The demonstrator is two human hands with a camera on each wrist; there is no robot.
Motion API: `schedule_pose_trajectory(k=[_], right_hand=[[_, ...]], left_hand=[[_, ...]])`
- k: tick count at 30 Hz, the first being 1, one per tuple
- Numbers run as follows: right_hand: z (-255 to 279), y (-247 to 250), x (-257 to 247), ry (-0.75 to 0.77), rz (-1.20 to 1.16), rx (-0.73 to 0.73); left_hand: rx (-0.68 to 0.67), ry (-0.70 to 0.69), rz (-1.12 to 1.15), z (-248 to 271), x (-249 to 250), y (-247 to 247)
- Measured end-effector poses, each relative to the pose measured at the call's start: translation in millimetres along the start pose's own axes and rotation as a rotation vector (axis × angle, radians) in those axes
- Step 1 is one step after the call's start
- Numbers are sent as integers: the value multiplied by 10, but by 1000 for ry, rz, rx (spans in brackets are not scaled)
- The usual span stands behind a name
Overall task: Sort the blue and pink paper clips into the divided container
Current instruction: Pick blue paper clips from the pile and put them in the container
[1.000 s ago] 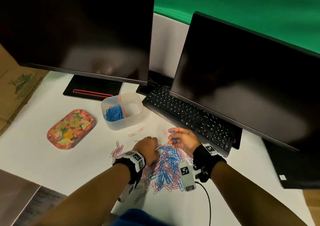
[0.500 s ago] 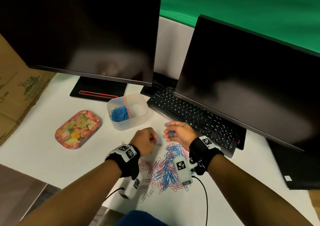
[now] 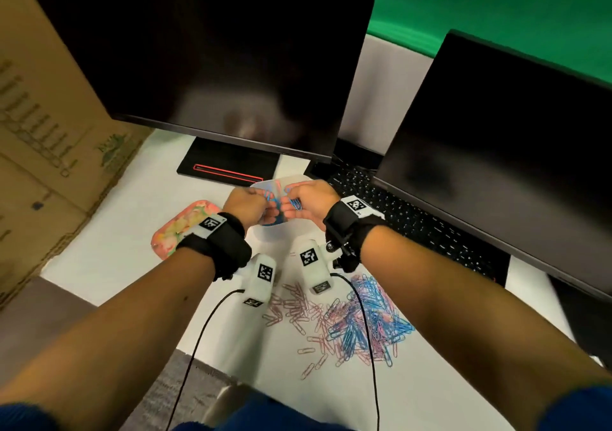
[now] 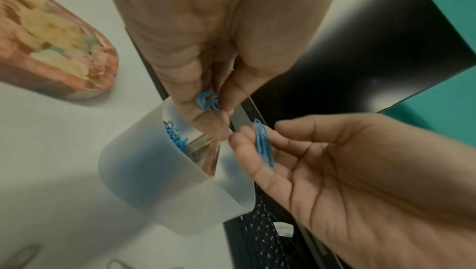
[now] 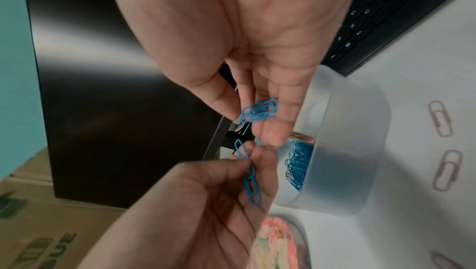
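Hands meet above the divided container (image 3: 265, 188) on the desk (image 3: 116, 248). Left hand (image 3: 246, 206) pinches linked blue clips (image 5: 251, 179); right hand (image 3: 309, 199) pinches a blue bunch (image 5: 259, 113). Blue stock fills one compartment. Risk: a loose pinch drops clips across the divider (image 4: 215, 159), likely mixing colours.
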State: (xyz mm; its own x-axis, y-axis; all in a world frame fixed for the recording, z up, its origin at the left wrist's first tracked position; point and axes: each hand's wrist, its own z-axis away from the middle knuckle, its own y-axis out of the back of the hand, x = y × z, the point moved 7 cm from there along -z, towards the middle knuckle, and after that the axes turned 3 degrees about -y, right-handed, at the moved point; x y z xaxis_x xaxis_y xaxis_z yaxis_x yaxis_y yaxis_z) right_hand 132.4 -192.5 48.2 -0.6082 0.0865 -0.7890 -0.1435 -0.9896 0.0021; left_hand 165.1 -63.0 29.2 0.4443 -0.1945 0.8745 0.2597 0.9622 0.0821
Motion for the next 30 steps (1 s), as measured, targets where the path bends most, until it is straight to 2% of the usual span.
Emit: schedule_pose_trajectory(k=[3, 5, 7, 8, 10, 12, 14, 16, 19, 22, 24, 26, 30], right_hand=[[-176, -89, -42, 35, 150, 14], [-257, -118, -37, 23, 211, 27], [-287, -153, -51, 25, 211, 20], [-248, -177, -80, 36, 200, 12], [-180, -152, -86, 65, 175, -3], [-85, -14, -2, 111, 190, 18], [70, 229, 143, 209, 389, 78], [307, 515, 418, 252, 586, 125], [752, 1014, 936, 222, 839, 272], [1092, 1382, 1518, 182, 930, 387], [1282, 1475, 1852, 193, 1000, 445], [1423, 1461, 2107, 239, 1084, 492], [1594, 1286, 2385, 337, 1165, 445]], left_hand=[[32, 15, 38, -124, -6, 11], [31, -11, -46, -169, 34, 55], [11, -19, -271, -231, 17, 85], [41, -19, -258, -245, 5, 97], [89, -93, -358, -258, 16, 116], [57, -153, -429, -165, 38, 40], [12, -301, -489, 11, 94, -90], [-83, -507, -595, 255, 89, -281], [-371, -769, -907, 653, -185, -725], [-685, -907, -1145, 1043, -632, -1153], [-848, -1003, -1252, 1270, -915, -1398], [-955, -1051, -1371, 1404, -1163, -1563], [-1064, -980, -1563, 1421, -1468, -1597]])
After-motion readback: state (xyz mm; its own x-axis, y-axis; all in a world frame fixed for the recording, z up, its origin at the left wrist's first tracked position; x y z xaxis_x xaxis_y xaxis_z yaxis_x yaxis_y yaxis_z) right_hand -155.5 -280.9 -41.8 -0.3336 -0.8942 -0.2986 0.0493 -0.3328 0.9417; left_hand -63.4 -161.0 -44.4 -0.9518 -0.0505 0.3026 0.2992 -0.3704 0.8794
